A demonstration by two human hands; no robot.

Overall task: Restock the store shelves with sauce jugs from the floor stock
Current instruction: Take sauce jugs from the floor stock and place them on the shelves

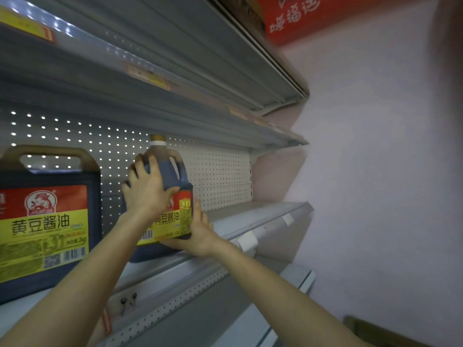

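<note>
While jug [175,219] rests on shelf [250,216], left hand [147,189] grips shoulder; right hand [198,234] (fingers straight) props base.

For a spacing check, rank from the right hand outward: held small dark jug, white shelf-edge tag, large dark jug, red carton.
1. Small dark plastic sauce jug: touching the right hand.
2. White shelf-edge tag: just right.
3. Large dark labelled jug: far left.
4. Red cardboard carton: top shelf, above.

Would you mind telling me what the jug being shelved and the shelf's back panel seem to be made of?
Jug: probably translucent plastic, glossy; dark sauce shows through below a clearer neck. Back panel: likely painted sheet metal, matte pale, with regular punched holes.
</note>
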